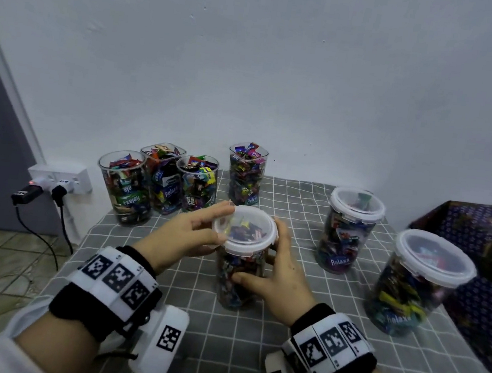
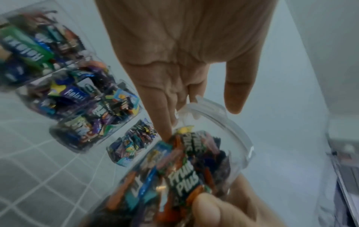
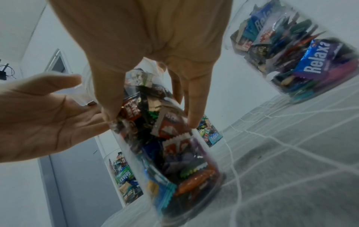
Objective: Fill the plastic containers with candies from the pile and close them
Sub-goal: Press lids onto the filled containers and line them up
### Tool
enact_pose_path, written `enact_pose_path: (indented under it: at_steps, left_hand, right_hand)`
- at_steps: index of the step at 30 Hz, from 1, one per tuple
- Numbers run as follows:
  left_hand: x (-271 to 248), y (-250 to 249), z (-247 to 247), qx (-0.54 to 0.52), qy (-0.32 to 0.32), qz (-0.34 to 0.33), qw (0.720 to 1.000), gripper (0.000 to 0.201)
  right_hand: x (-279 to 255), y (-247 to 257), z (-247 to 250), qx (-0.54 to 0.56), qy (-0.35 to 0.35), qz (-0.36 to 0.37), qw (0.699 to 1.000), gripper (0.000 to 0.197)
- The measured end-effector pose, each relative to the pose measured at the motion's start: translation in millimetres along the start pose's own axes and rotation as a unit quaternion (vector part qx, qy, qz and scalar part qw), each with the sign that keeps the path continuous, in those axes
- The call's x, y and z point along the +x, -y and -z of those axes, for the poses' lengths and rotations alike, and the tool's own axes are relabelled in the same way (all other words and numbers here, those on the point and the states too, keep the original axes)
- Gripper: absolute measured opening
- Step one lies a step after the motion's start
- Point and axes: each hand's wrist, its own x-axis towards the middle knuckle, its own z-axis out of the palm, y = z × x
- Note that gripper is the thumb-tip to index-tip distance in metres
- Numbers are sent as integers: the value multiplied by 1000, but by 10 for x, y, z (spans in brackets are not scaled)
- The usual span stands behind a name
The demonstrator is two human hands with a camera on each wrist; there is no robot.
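Observation:
A clear container [image 1: 239, 281] full of wrapped candies stands mid-table with a translucent lid [image 1: 244, 231] lying on top. My right hand [image 1: 277, 271] grips its body, thumb across the front and fingers round the far side; the right wrist view shows this right hand [image 3: 145, 46] on the container [image 3: 174, 153]. My left hand [image 1: 196, 229] touches the lid's left rim with straight fingers and thumb. In the left wrist view, the left hand [image 2: 184, 61] reaches the lid [image 2: 223, 122] at its edge tab. No loose candy pile shows.
Several lidless filled containers [image 1: 162, 179] stand at the back left of the grey checked tablecloth [image 1: 248, 357]. Two lidded filled containers [image 1: 348, 230] [image 1: 418, 285] stand to the right. A wall socket with plugs [image 1: 59, 182] is at the left, and a dark patterned cloth [image 1: 485, 246] is at the right edge.

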Motion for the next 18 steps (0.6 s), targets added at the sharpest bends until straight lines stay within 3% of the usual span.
enact_pose_path:
  at_steps: [4, 9, 18]
  left_hand:
    - [22, 62, 70, -65, 42, 19, 997, 57]
    - [39, 113, 79, -92, 65, 18, 993, 53]
    - [34, 175, 45, -89, 49, -21, 995, 45]
  right_hand:
    - [6, 52, 17, -30, 20, -11, 999, 94]
    - [50, 76, 20, -60, 35, -15, 997, 109]
    - [70, 68, 3, -31, 21, -9, 999, 98]
